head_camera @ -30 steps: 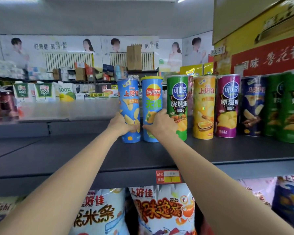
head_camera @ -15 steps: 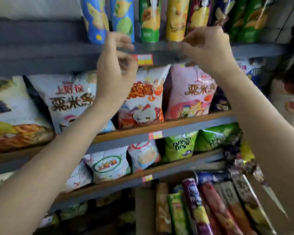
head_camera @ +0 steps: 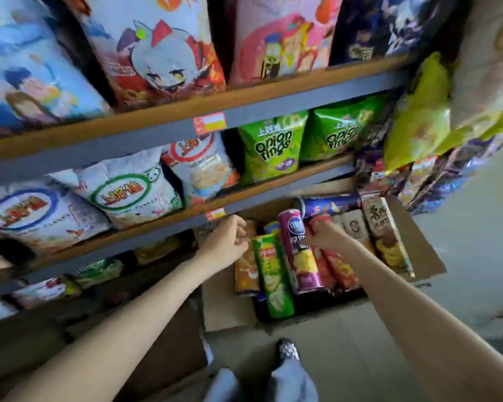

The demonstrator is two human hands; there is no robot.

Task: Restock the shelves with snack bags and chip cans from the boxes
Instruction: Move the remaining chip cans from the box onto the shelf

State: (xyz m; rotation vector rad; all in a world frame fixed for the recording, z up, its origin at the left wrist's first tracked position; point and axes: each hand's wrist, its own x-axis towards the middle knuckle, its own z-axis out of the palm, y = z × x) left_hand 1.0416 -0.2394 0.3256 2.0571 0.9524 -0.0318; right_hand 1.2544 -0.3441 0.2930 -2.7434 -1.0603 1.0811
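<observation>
Cardboard box [head_camera: 427, 253], lower right: our right hand [head_camera: 321, 236] seemingly grips the purple can [head_camera: 299, 250]; left hand [head_camera: 230, 242] curled, empty. Neighbouring cans may roll.

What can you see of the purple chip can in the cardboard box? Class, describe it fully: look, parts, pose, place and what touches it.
The purple chip can is a tall tube, magenta-purple with a round dark blue logo near its top and a yellow picture lower down; its surface looks glossy. It lies tilted, top end raised, over other cans in the open cardboard box on the floor. A green can lies beside it on one side, a red can on the other. The right hand touches its upper part; the grip is blurred. The left hand is apart from it.
</observation>
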